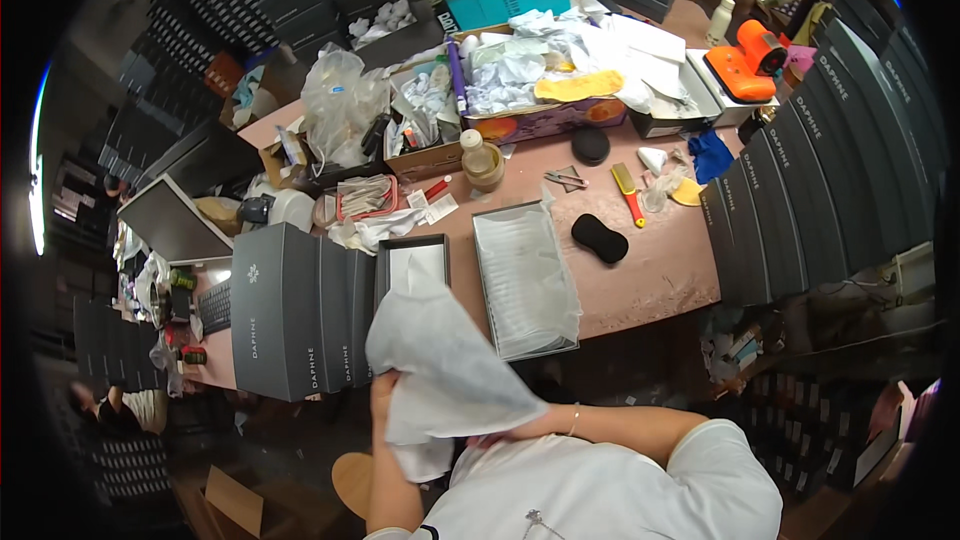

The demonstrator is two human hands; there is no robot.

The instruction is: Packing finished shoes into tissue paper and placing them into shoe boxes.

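A large white sheet of tissue paper (440,360) hangs in front of my body, over the table's near edge. My left hand (382,398) is closed on its left edge, fingers partly behind the paper. My right hand (512,430) grips the lower right corner, and the sheet covers some of its fingers. Whether anything lies inside the paper cannot be made out. Just beyond, an open grey shoebox (577,345) lined with white tissue lies on the table. To its left is a second open grey box part (447,245) with white paper in it, partly hidden by the sheet.
Grey shoeboxes (275,315) stand at the left, and a tall stack (780,200) at the right. On the pink table (650,285) are a black waisted pad (600,239), a yellow-and-red brush (629,195), a bottle (482,165) and a carton of crumpled paper (545,122).
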